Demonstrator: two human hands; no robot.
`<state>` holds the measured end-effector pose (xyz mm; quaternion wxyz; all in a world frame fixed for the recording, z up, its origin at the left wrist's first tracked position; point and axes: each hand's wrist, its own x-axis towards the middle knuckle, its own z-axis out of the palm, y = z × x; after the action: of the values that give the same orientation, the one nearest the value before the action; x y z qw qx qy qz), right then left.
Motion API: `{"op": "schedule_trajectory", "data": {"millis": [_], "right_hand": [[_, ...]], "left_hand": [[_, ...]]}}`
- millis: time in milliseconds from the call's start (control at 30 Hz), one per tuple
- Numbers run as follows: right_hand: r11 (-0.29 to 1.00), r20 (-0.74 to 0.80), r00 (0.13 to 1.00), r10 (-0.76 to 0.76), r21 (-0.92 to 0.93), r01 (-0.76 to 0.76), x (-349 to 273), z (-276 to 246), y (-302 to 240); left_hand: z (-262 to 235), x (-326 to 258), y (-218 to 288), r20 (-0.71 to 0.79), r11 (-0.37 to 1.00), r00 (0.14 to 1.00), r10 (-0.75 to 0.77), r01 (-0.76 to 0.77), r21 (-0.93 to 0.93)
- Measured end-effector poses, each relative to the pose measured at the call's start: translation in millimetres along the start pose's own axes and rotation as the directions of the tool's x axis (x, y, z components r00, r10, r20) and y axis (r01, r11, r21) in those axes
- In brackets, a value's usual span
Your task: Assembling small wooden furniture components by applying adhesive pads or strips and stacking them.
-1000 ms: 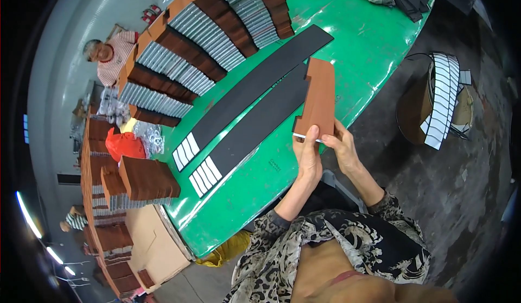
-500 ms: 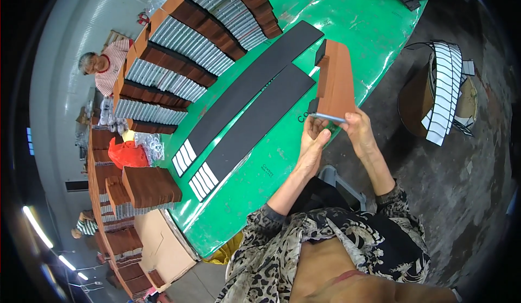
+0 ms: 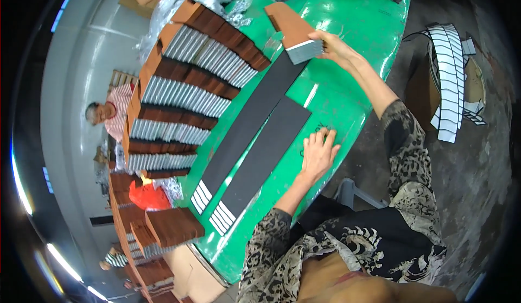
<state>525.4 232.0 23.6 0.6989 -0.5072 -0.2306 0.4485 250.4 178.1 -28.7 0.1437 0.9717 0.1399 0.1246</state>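
Note:
My right hand (image 3: pixel 335 46) reaches far across the green table (image 3: pixel 347 86) and grips the near end of a brown bundle of flat pieces (image 3: pixel 293 29) with a silvery end face. The bundle lies next to the big stack of brown and silver bundles (image 3: pixel 190 91). My left hand (image 3: pixel 318 152) rests flat, fingers spread, on the table edge beside the shorter of two long black strips (image 3: pixel 266 151). The longer black strip (image 3: pixel 249 124) runs alongside it toward the bundle.
A brown stack (image 3: pixel 173 227) and more brown piles (image 3: pixel 135 238) sit at the table's near left end. A person in a striped top (image 3: pixel 111 115) sits beyond the big stack. A cardboard box with white strips (image 3: pixel 448 86) stands on the floor at right.
My right hand has carried the brown bundle from in front of me out to the far side of the table. My left hand let go of it and dropped flat onto the table.

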Motion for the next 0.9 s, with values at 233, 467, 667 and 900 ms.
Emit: {"op": "schedule_trajectory", "data": {"millis": [233, 467, 667, 900], "right_hand": [[0.992, 0.081, 0.992, 0.098, -0.081, -0.091, 95, 23, -6], [0.970, 0.077, 0.985, 0.155, -0.201, -0.137, 152, 43, 7], [0.949, 0.116, 0.977, 0.181, -0.283, -0.142, 168, 54, 19], [0.844, 0.147, 0.974, 0.173, -0.532, -0.069, 172, 54, 16]], "left_hand": [[-4, 4, 2, 0.083, 0.998, 0.995, -0.063, 0.060, 0.037], [-2, 2, 0, 0.118, 0.995, 0.989, -0.091, 0.085, 0.052], [-3, 1, -3, 0.106, 0.996, 0.991, -0.084, 0.079, 0.050], [-1, 3, -2, 0.083, 0.997, 0.995, -0.059, 0.055, 0.054]]}}
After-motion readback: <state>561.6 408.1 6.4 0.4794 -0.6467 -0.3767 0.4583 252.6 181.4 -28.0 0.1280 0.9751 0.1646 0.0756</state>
